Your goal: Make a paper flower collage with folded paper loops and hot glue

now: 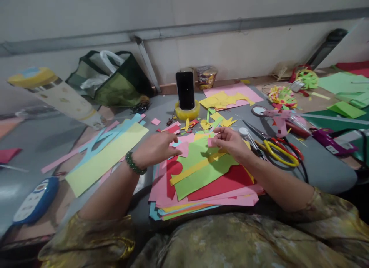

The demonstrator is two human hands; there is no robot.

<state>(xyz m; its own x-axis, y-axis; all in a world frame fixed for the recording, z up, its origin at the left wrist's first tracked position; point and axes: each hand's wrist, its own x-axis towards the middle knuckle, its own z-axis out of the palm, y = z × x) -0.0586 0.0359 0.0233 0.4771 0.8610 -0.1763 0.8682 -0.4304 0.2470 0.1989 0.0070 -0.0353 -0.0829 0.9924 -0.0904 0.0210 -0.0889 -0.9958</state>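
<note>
Near the desk's (161, 106) front edge, the right hand (230, 143) pinches a small pink piece (210, 143) over the green sheet (196, 164), with the left hand (157, 148), fingers parted, off to its left beside a larger pink scrap (184, 147).

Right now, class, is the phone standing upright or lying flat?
Upright: the phone stands on end, its dark screen facing the camera and its lower end at the yellow roll.

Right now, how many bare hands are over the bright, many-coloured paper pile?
2: the left hand, wearing a green beaded bracelet, over the left side of the pile; the right hand, pinching a small pink piece of paper, over its right side. No others show.
</note>
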